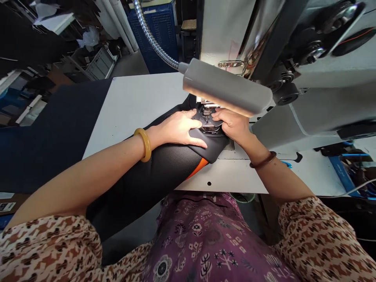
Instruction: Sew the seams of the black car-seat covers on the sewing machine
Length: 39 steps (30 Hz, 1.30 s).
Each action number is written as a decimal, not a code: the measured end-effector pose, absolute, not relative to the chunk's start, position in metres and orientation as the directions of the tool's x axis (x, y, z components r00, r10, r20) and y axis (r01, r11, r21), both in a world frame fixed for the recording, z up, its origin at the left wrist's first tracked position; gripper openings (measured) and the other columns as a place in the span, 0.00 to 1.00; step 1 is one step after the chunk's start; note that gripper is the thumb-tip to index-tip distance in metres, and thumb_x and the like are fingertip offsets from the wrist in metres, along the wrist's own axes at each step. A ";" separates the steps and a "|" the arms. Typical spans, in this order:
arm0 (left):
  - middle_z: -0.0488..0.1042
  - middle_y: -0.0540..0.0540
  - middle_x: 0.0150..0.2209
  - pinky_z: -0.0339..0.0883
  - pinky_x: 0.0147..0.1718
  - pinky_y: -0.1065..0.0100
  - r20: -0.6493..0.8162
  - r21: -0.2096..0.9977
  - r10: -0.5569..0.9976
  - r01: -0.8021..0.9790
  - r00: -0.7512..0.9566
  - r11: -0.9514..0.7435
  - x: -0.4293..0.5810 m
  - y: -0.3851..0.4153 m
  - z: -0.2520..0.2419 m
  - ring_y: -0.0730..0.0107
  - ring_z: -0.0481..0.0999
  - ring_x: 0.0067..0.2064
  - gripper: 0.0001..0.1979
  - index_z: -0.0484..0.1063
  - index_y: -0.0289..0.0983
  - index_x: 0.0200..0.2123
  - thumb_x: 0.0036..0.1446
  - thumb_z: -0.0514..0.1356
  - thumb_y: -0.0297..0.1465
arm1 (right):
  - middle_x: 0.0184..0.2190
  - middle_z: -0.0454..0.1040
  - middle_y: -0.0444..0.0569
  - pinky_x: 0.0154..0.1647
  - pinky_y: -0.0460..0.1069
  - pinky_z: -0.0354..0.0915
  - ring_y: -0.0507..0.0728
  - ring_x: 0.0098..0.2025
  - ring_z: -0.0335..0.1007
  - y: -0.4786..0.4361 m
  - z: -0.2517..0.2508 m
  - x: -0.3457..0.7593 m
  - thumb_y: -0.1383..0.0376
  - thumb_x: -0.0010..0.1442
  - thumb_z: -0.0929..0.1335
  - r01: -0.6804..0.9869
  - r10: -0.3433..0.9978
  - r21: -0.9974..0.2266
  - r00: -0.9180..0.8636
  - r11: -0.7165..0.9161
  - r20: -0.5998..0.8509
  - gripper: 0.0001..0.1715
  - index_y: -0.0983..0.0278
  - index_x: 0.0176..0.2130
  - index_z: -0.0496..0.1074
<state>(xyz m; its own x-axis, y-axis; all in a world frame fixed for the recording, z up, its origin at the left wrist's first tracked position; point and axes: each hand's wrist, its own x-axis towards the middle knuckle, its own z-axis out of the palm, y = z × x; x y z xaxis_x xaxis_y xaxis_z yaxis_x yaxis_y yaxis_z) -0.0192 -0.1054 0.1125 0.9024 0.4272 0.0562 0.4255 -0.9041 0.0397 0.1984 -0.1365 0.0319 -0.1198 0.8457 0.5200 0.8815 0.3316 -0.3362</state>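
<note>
Cover [173,158] of black, partly perforated material, held by two bare hands at the needle area of a sewing machine [326,92]. Its near end lies on the white table [141,96], directly beneath the presser foot [207,113], while the rest slants down over the table's front edge toward the person's left side; the table probably bears the weight of the worked end, leaving the loose bulk out of the way. The left hand [180,128] rests on top, fingers and thumb spread apart and not closed on anything, a posture that seems suited to pressing the layers flat beside the foot. The right hand [235,124] sits on the opposite side, thumb and forefinger brought together on the edge of the material, apparently to steer it; the remaining fingers are curled, and their undersides cannot be seen. With one hand on each side, the foot stands in the gap between them, which likely keeps the fingertips clear of the needle. An orange strip [198,168] shows at the lower border of the cover. Above, a lamp [227,86] on a bendable metal neck [154,43] hangs close over the foot, presumably so that its light falls on the dark surface.
</note>
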 end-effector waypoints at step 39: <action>0.69 0.36 0.56 0.68 0.52 0.57 0.014 0.019 0.533 0.533 0.846 -0.846 -0.020 -0.110 0.111 0.50 0.71 0.55 0.32 0.76 0.36 0.42 0.49 0.58 0.58 | 0.33 0.80 0.43 0.43 0.50 0.69 0.55 0.40 0.76 -0.125 0.026 0.194 0.78 0.45 0.59 0.718 0.786 -0.543 -0.009 0.436 0.618 0.19 0.63 0.26 0.74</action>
